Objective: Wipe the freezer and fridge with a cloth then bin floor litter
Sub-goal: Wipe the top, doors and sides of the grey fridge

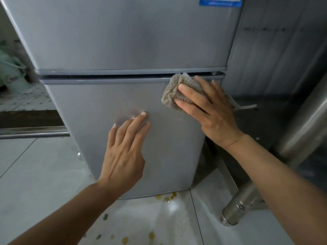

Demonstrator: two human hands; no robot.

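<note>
Left hand: fingers straight and spread, tips resting on the grey metal lower fridge door, holding nothing. Right hand: flat, fingers extended, pressing the folded grey-brown fluffy cloth against that door's upper right corner, just under the seam below the grey upper freezer door. Wiping under way. Yellow-brown litter spots lie on the white tiled floor; binning not yet done.

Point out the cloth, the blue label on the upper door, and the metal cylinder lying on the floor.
cloth [172, 91]: head view, on the fluffy folded part left of the fingers.
blue label [220, 3]: head view, on its lower blue band.
metal cylinder [240, 207]: head view, on its shiny side near the cap end.
</note>
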